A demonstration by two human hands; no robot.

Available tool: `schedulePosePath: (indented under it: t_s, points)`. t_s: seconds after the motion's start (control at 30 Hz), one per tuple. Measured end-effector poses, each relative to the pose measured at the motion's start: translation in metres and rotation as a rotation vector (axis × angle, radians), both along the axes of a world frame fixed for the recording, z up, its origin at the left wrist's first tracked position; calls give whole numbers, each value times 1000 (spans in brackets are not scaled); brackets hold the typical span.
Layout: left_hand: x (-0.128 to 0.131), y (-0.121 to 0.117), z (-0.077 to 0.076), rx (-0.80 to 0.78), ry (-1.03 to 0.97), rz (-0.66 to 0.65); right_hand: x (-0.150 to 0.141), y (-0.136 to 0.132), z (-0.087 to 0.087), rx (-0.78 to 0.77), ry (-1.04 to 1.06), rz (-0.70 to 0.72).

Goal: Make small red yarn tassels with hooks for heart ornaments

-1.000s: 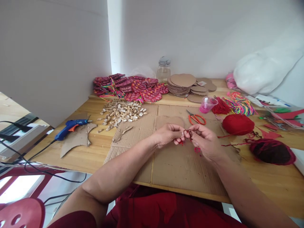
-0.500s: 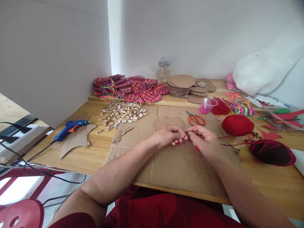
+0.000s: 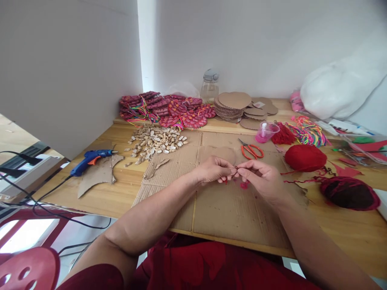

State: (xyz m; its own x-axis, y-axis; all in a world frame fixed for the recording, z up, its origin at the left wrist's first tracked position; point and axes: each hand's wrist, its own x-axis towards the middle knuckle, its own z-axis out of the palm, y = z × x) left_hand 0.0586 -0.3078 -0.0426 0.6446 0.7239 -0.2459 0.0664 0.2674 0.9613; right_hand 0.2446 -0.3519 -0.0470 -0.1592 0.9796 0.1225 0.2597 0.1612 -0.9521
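Observation:
My left hand (image 3: 216, 171) and my right hand (image 3: 260, 175) meet over the cardboard mat (image 3: 223, 213), both closed in a pinch. Between their fingertips is a short bit of dark red yarn (image 3: 236, 168), mostly covered by the fingers. A small red end shows under the left fingers, and a pink bit (image 3: 244, 185) lies below the right ones. Just beyond the hands are orange-handled scissors (image 3: 252, 151), blades apart. To the right sit a red yarn ball (image 3: 305, 157) and a dark maroon yarn ball (image 3: 350, 193), with strands trailing toward my right hand.
Peanut shells (image 3: 160, 141) are heaped at the left, near a blue glue gun (image 3: 90, 159) with its cord. Decorated maroon pieces (image 3: 181, 110), a bottle (image 3: 210, 86) and cardboard discs (image 3: 232, 106) line the back. A pink-stained cup (image 3: 266, 132) and colourful tassels (image 3: 310, 131) stand right.
The fingertips have drawn closer together, and less of the dark red yarn shows between them. The pink bit below appears further left. The whole view has shifted slightly.

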Motion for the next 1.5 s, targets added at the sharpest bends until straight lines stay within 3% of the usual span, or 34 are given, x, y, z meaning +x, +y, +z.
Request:
schedulePosePath:
  t_s: [0.3,0.57,0.83,1.23,1.5]
  points:
    - [1,0,-1,-39,-13,8,2,-1,-8,169,-170,-67]
    - [3,-4,7,1,84,19,4,-3,-4,119,-251,-91]
    - [3,-3,5,92,161,-6,7,-1,-2,96,-240,10]
    - [-2,-1,7,-60,34,-44,14,1,19,-38,-163,158]
    - [-4,-3,5,-115,-83,-86,13,5,6,-49,-98,40]
